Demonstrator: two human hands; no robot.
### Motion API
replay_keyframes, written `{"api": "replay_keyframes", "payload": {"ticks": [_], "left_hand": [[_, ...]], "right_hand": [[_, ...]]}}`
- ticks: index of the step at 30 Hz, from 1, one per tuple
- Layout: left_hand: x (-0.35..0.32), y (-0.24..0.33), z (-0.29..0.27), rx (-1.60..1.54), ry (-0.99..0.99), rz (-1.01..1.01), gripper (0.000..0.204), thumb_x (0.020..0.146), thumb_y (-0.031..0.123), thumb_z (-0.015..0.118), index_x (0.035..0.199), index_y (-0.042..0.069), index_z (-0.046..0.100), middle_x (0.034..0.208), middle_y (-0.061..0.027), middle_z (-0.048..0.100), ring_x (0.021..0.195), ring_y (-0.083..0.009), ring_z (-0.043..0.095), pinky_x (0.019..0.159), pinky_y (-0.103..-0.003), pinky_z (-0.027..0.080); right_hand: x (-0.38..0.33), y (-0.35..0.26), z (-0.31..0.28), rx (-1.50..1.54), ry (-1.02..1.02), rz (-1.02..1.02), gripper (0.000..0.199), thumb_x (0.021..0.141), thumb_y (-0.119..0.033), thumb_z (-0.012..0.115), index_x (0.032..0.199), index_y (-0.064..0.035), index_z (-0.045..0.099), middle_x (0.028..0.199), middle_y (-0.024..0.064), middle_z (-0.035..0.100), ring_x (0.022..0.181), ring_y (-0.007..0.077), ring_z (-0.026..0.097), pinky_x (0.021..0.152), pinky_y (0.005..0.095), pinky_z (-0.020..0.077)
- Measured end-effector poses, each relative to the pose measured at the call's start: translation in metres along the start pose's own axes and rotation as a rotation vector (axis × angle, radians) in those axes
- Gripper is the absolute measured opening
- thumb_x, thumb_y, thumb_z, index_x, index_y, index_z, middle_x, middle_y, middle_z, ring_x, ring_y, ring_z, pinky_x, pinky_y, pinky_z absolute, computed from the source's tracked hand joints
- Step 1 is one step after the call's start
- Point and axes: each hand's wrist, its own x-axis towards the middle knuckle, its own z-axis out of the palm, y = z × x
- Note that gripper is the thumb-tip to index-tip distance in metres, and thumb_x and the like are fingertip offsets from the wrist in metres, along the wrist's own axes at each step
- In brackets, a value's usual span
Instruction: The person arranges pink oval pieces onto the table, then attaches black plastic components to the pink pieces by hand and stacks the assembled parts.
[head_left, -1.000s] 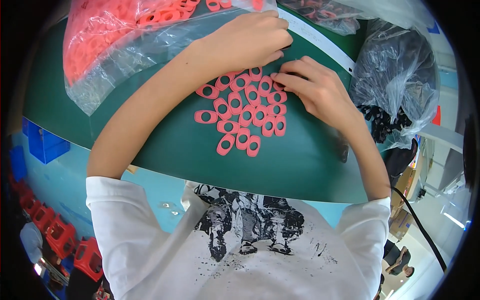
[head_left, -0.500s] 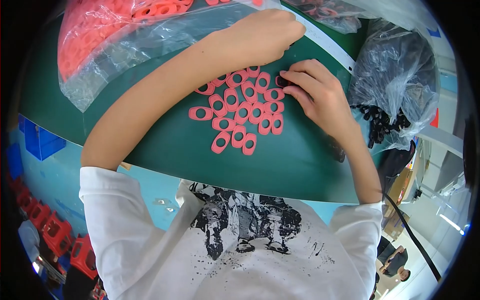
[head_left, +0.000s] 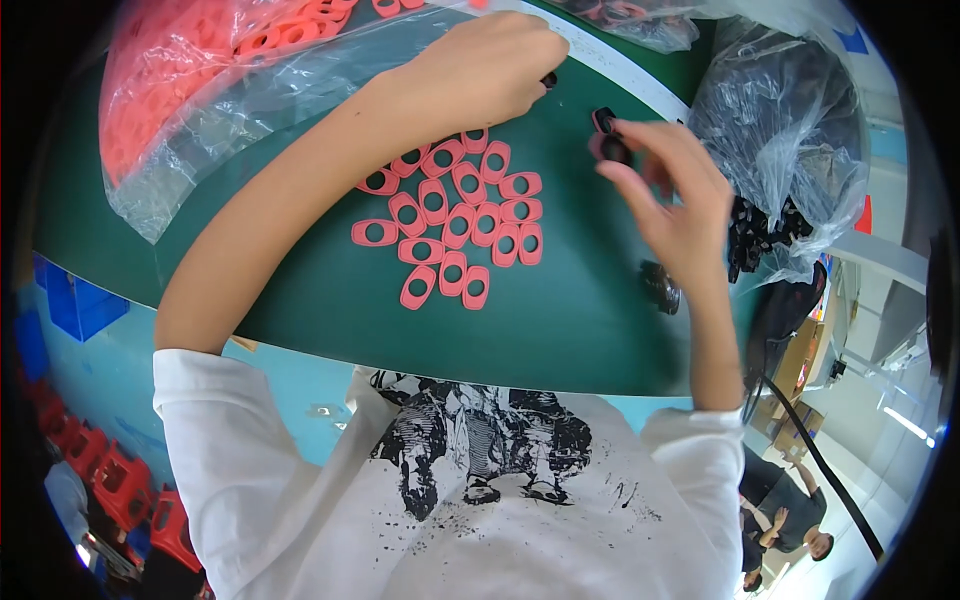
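Fingers of my left hand (head_left: pixel 495 70) are closed at the far middle of the table, with a small black part (head_left: pixel 549 80) showing at the fingertips. To the right, my right hand (head_left: pixel 680 185) pinches a pink piece with black parts (head_left: pixel 606 138) between thumb and fingers, above the tabletop; motion blurs it somewhat. Between my forearms lies a loose group of flat pink pieces (head_left: pixel 459 226), each with an oval hole. Beside my right wrist rest a few dark parts (head_left: pixel 660 287), too blurred to make out.
A clear bag full of pink pieces (head_left: pixel 165 90) lies far left on the green table (head_left: pixel 330 310). At the right, black parts (head_left: pixel 765 235) spill from another clear bag (head_left: pixel 785 120). Blue bins (head_left: pixel 85 300) and red stools (head_left: pixel 122 485) stand below left. People (head_left: pixel 790 510) are at lower right.
My right hand has moved up and away from the pink group, carrying the pink piece with black parts. The left hand appears slightly further left, and the whole view has shifted a little.
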Motion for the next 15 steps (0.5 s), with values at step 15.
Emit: {"api": "replay_keyframes", "payload": {"ticks": [15], "left_hand": [[0.005, 0.016, 0.002, -0.113, -0.093, 0.002, 0.020, 0.082, 0.010, 0.069, 0.100, 0.004, 0.064, 0.099, -0.0134, 0.061, 0.099, -0.0340, 0.058, 0.084, -0.043, 0.048]], "right_hand": [[-0.008, 0.056, 0.030, -0.148, 0.285, -0.005, 0.028, 0.081, -0.011, 0.076, 0.106, -0.0019, 0.065, 0.084, 0.0111, 0.060, 0.065, 0.0242, 0.058, 0.059, 0.0337, 0.0483]]}}
